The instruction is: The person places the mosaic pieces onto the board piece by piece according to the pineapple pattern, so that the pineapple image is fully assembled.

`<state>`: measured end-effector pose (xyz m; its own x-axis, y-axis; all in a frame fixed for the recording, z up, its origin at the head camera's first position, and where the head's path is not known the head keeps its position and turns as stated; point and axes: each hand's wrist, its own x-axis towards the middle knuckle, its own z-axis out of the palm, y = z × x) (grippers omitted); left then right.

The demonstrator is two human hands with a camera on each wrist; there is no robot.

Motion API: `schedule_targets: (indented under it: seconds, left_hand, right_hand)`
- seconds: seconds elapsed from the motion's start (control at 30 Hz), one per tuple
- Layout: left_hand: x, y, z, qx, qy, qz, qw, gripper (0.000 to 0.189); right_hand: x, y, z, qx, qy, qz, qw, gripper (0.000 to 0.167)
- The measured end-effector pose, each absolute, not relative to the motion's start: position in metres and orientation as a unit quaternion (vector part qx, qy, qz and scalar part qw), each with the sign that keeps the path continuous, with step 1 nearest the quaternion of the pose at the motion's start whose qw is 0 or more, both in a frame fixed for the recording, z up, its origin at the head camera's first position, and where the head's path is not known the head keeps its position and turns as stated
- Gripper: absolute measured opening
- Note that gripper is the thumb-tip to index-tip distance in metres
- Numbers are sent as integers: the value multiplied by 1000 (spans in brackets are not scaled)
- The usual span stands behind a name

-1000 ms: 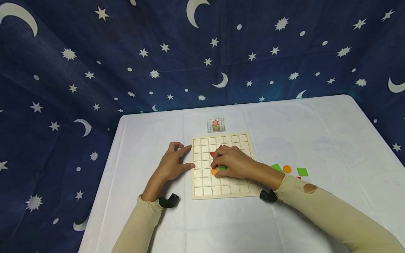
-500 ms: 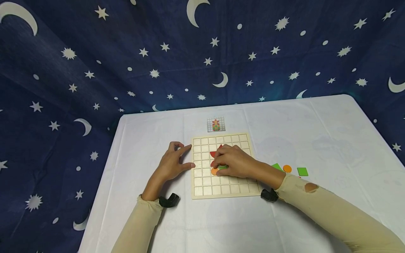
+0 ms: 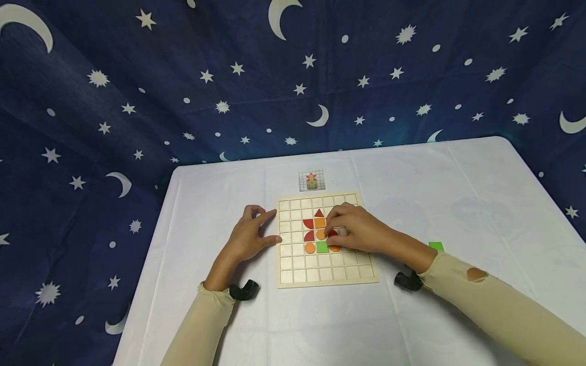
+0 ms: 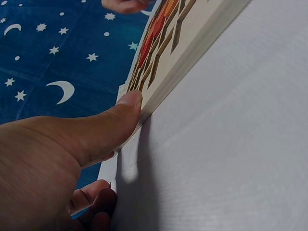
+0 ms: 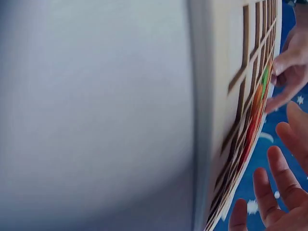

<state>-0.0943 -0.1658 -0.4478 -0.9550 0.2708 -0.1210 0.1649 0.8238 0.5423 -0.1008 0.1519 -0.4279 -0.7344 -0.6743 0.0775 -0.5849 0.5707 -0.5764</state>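
A pale wooden grid board [image 3: 297, 277] lies on the table. On it are a red triangle [image 3: 319, 213], an orange square [image 3: 319, 222], red rounded pieces [image 3: 309, 223], a green square [image 3: 322, 247] and several orange circles [image 3: 310, 247]. Thumb and index finger of my left hand [image 3: 249, 238] touch the board's left edge; in the left wrist view the thumb [image 4: 120, 115] rests on its rim. My right hand [image 3: 359, 229] hovers over the pieces and hides some on the right. In the right wrist view its fingers [image 5: 279, 178] are spread, with nothing seen between them.
A small pattern card [image 3: 312, 180] lies beyond the board. Right of the board a loose green square [image 3: 436, 246] shows behind my right forearm, which hides other loose pieces. A white cloth [image 3: 320, 325] covers the table; a dark blue starry curtain [image 3: 256, 76] hangs behind.
My right hand has moved right, off the green square and left orange circle, uncovering them and the orange pieces above. Its forearm now covers most loose pieces. My left hand stays put.
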Motion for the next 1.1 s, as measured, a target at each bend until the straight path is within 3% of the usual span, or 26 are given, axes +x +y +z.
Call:
schedule_targets:
  seconds: [0.57, 1.1]
  left_hand:
    - [-94, -166, -450, 118, 949, 276, 92, 78]
    - [-94, -167, -451, 120, 950, 275, 89, 77]
  right_hand:
    - [-96, 258, -411, -272, 923, -270, 42, 6]
    - [-75, 320, -427, -236, 944, -221, 60, 23]
